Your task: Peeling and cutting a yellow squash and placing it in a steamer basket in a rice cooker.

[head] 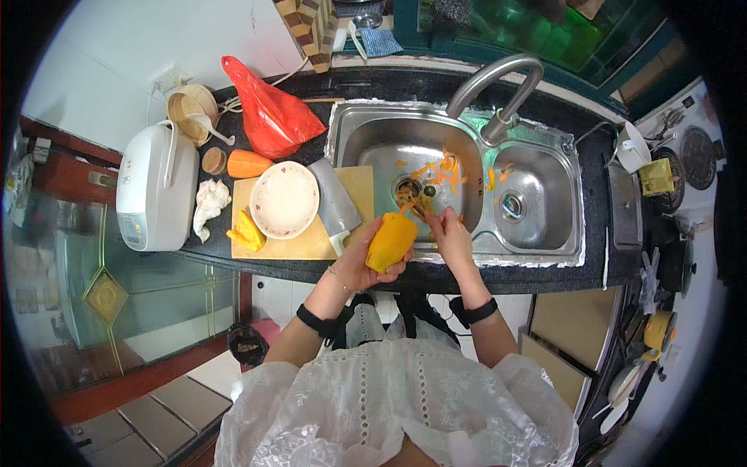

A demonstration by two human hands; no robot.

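My left hand grips a yellow-orange piece of squash or similar produce over the front edge of the large sink basin. Just right of it, the fingers of my right hand are closed on a small utensil, whose form is hard to make out. An orange strip shows at the squash's far end. Orange peelings lie in the basin around the drain. Left of my hands, a cleaver rests on the wooden cutting board, beside a white bowl and a yellow piece.
A curved faucet rises behind the large basin and the small basin. Along the left counter are a rice cooker, a red plastic bag, an orange carrot-like piece and a crumpled white item. A bin stands below.
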